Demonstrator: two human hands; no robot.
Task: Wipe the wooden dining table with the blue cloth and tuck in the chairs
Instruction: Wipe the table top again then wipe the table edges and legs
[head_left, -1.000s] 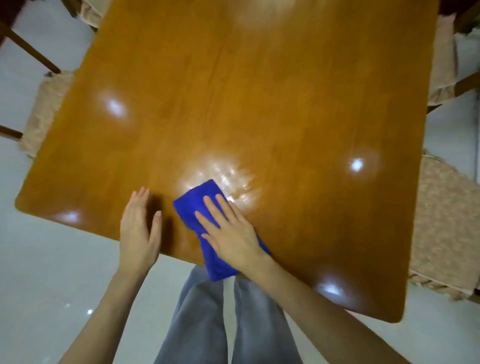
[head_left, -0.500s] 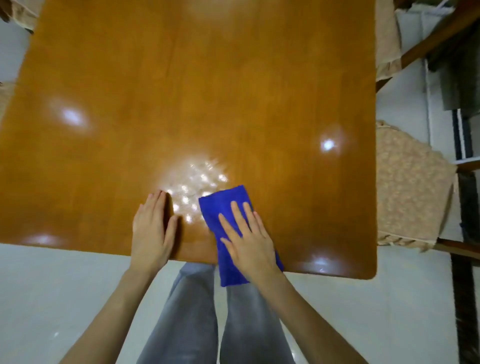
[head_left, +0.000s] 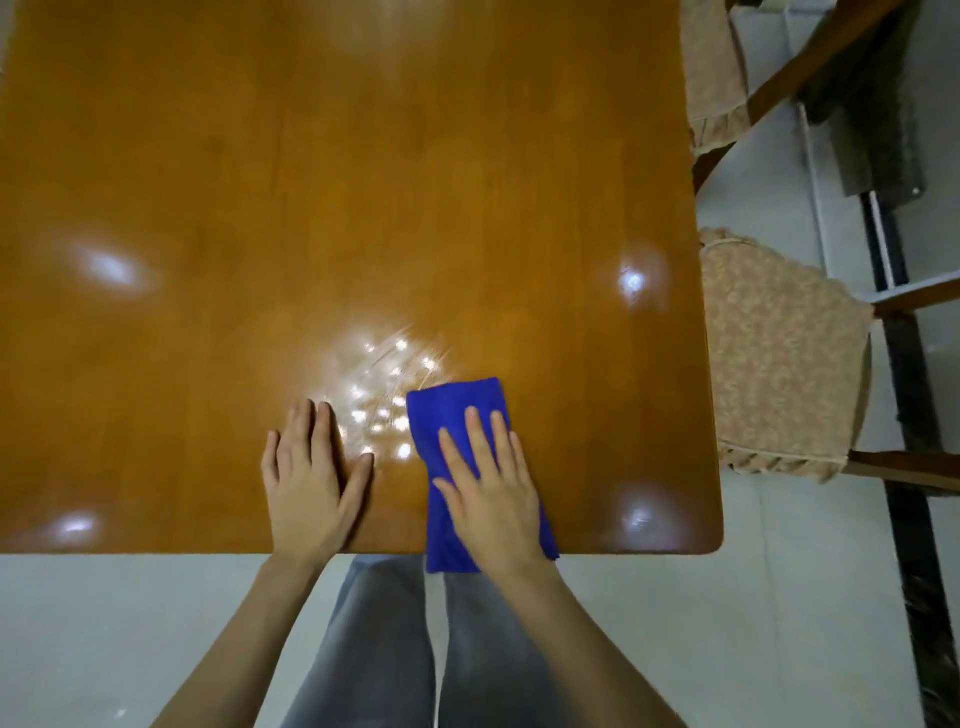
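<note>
Pale glossy floor tiles surround a polished orange-brown wooden dining table, whose top throws back several bright spots of lamp light. Near the table's front edge, right of centre, lies a folded rectangular blue cloth, its near end hanging just over that edge. Of the two hands, the right hand lies flat on the cloth with straight, slightly spread fingers, pressing it onto the wood. The left hand rests palm down on the bare wood just beside the cloth, fingers straight and thumb out, holding nothing. Between them a patch of shiny smeared streaks glints. Along the table's right edge stand two wooden chairs with beige patterned seat covers, the nearer chair with its seat mostly clear of the table, the farther chair close against the edge. Grey trousers show below the table's front edge.
</note>
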